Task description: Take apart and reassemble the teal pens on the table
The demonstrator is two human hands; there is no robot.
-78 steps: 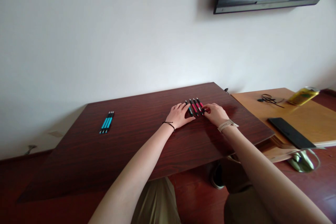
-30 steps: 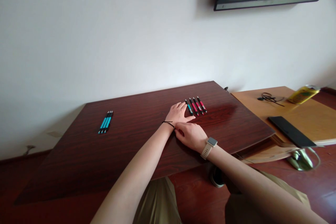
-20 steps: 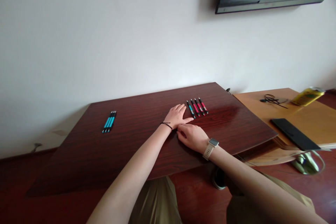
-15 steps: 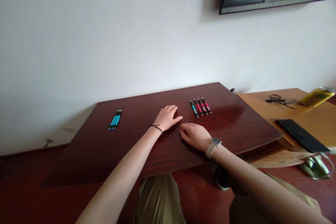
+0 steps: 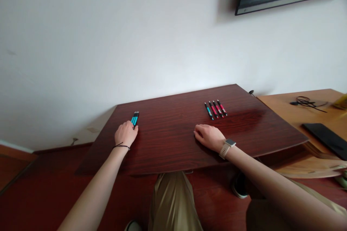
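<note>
Turquoise pens (image 5: 135,118), partly hidden by left hand (image 5: 126,134) — grip unclear — right hand (image 5: 211,137) curled closed near pink pens (image 5: 218,109).

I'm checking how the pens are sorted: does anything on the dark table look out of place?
Yes: one blue pen lies at the left end of the row of pink pens, while three other blue pens lie together at the left hand. No spill or damage shows.

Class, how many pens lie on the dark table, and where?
7 visible: three turquoise pens side by side, partly under the left hand; then, farther right, a row of one turquoise pen and three pink pens. More could be hidden beneath that hand.
</note>
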